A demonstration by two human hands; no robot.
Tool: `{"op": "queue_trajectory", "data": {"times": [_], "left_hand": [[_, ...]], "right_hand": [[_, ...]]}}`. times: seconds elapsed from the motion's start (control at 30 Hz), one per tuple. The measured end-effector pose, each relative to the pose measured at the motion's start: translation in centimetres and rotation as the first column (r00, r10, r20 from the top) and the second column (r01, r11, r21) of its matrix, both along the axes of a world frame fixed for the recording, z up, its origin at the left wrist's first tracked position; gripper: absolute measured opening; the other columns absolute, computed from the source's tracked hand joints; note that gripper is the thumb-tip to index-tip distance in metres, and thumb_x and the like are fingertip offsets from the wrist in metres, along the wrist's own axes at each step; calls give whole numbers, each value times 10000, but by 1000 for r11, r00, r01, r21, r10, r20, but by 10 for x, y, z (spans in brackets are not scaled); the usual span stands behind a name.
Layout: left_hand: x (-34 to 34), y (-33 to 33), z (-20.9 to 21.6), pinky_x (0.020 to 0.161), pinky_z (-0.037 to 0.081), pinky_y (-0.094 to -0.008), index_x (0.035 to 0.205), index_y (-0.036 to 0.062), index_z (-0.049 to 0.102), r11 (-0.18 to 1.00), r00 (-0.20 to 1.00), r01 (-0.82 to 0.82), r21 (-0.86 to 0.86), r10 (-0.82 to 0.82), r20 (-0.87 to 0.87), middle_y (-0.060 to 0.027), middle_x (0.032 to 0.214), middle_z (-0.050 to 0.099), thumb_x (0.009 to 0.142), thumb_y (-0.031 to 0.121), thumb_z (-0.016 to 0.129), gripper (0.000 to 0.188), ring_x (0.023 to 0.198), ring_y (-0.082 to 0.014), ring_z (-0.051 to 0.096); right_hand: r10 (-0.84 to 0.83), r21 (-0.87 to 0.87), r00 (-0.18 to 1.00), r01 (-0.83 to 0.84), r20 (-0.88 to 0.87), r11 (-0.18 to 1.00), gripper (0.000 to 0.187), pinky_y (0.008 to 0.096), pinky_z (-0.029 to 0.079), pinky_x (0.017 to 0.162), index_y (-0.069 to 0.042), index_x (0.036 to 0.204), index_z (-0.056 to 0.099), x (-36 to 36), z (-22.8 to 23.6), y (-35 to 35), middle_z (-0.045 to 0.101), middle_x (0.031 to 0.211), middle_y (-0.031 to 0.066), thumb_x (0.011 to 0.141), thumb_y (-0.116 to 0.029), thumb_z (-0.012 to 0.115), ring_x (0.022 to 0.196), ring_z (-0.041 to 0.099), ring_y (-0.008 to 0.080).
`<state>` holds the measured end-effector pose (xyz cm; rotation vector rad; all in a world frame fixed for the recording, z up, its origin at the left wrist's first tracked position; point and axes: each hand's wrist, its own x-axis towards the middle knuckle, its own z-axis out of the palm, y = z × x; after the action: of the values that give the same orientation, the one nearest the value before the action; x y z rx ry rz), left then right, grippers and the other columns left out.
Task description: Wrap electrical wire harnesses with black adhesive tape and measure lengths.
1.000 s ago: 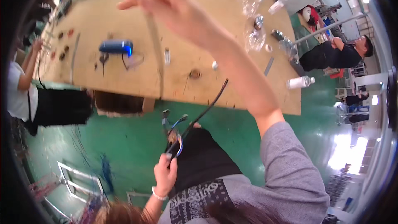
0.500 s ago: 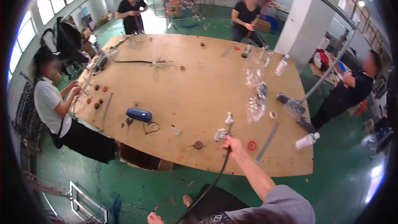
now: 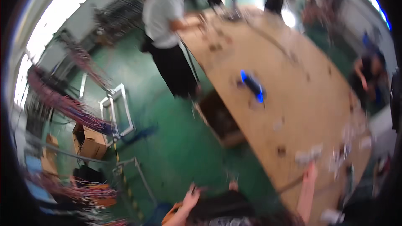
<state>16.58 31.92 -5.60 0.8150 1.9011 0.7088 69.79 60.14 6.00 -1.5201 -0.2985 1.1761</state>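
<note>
Motion blurs the whole view. At the table's near edge my right hand (image 3: 310, 170) is closed around a dark cable (image 3: 292, 184), which runs back toward my body. White connectors (image 3: 308, 155) lie on the wooden table (image 3: 289, 88) just beyond my fingers. My left hand (image 3: 191, 196) is low over the floor, left of my lap, its fingers curled together. A faint thin reddish streak shows beside them, too smeared to name.
A blue case (image 3: 253, 87) lies on the table, and a roll of tape (image 3: 281, 150) nearer me. An open cardboard box (image 3: 222, 119) sits under the edge. Bundled wires (image 3: 69, 102) hang on a rack at left. A person in a white shirt (image 3: 164, 16) stands across the corner.
My view has swung left, bringing the wire racks and floor into sight. My left hand has risen and shows more fully. My right hand stays at the cable near the connectors.
</note>
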Motion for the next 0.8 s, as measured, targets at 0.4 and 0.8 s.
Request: {"op": "queue_trajectory", "data": {"times": [0.4,0.8], "left_hand": [[101,106,114,870,549,-326,1160,-69,565,987,951,157,-33,-142,274,-165,1054,715,1007,105,545,233,951,-220,695],[341,264,186,949,487,-327,1254,-19,582,480,664,645,595,-738,-124,-135,1178,654,996,118,560,293,1087,-206,636]], "right_hand": [[-245,24,929,262,-277,965,251,253,362,460,-35,989,528,-38,46,-8,438,641,-25,1082,-247,432,503,438,98],[19,127,932,29,-362,992,265,353,576,711,13,1089,569,-23,59,-19,696,890,132,1061,-234,478,790,693,260]]}}
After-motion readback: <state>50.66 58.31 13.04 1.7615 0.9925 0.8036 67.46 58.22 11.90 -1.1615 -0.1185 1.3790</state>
